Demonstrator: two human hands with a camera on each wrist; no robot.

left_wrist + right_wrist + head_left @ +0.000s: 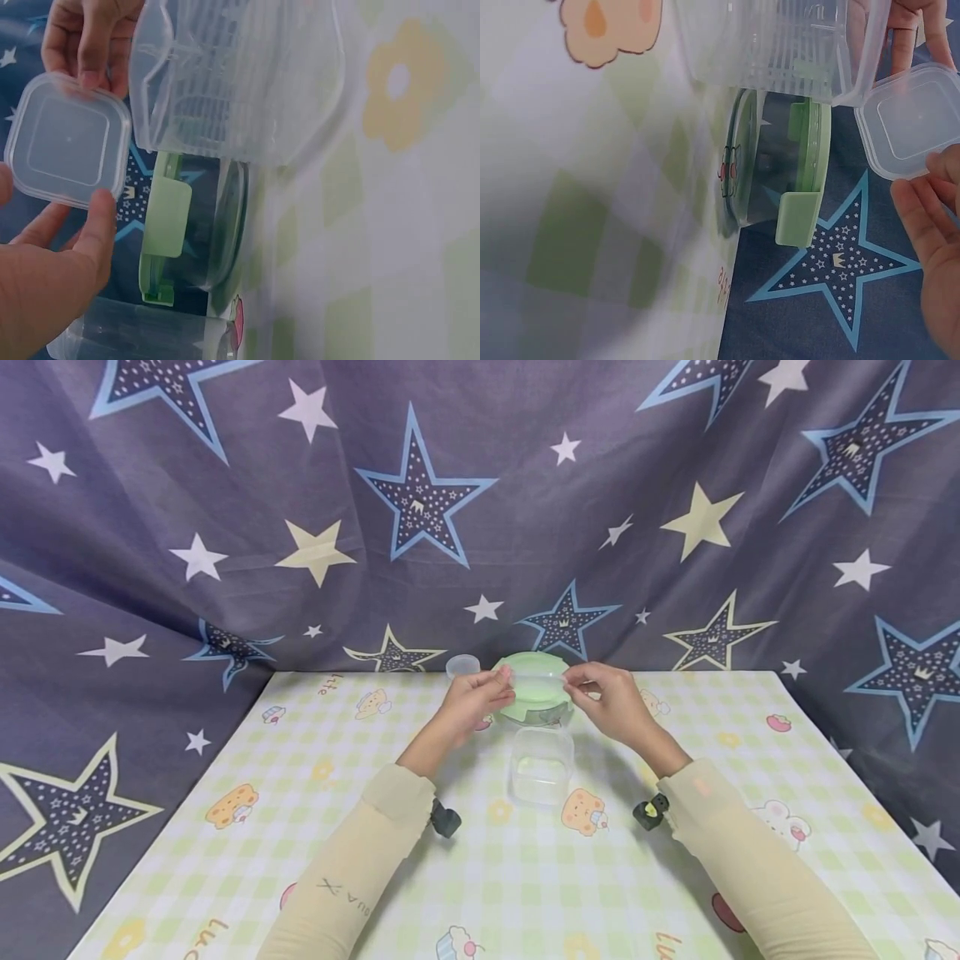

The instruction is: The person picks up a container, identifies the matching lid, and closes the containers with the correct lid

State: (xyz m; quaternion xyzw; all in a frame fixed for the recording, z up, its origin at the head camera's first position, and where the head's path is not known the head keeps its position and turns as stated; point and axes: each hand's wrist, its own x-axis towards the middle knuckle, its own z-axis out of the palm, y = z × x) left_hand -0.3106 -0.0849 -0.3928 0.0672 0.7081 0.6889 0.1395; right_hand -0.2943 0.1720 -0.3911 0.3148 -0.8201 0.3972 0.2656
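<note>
Both hands hold a clear, square lid with rounded corners [69,139] in the air. My left hand [474,697] pinches its left edge between thumb and fingers. At the opposite edge, my right hand [613,702] grips it the same way, thumb and fingertips at the rim in the right wrist view. Below and nearer to me stands an open, clear square container [542,768] with ribbed walls. Behind it, under the lid in the head view, sits a round glass box with a green clip lid [532,706], partly covered by the held lid.
A clear round cup [462,666] stands at the table's back edge, left of the green-lidded box. The table has a green checked cloth [300,827] with cartoon prints. A dark star-patterned curtain [450,593] hangs right behind the back edge.
</note>
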